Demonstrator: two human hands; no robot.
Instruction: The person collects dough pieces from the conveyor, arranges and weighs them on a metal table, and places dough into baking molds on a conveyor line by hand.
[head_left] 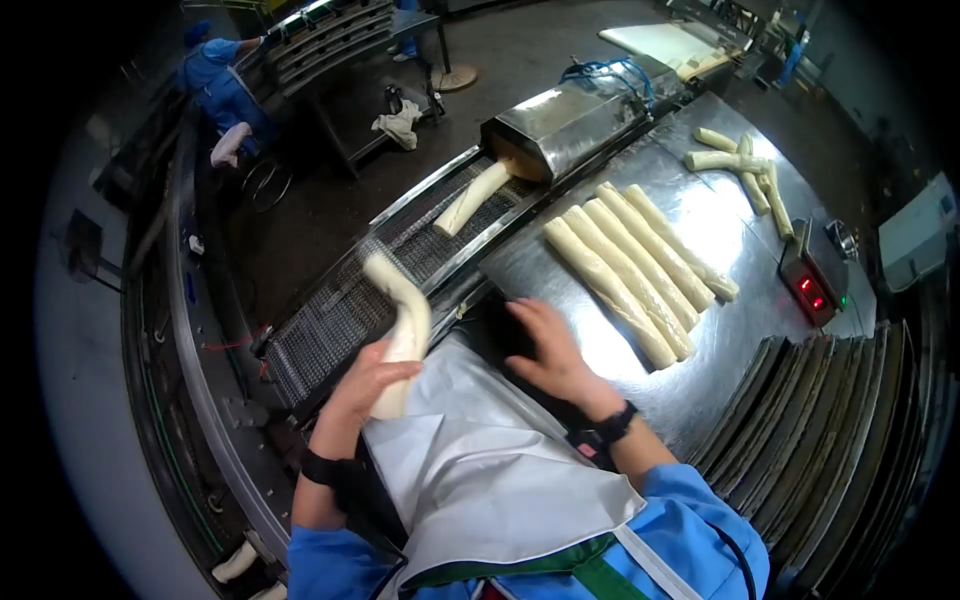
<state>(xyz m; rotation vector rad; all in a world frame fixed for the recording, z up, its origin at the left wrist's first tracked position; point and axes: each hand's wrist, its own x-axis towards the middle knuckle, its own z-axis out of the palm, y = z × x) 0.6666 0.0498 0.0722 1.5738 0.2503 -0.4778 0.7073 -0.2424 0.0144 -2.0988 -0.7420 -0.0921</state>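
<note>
My left hand [362,388] is wrapped round a pale dough roll [408,318], whose far end is bent and smeared by motion over the mesh conveyor [330,325]. At the table's near left edge, my right hand [556,356] holds nothing, with thumb and fingers spread. Just right of it, several long dough rolls [612,290] lie side by side on the steel table [520,265]. Another dough roll [472,200] rests on the conveyor at the mouth of a metal housing [575,120].
Shorter dough pieces [745,165] lie crossed at the table's far right. A scale [815,275] with red digits stands near the right edge, above a row of thin trays [810,430]. A person in blue [220,80] works at a rack [330,45].
</note>
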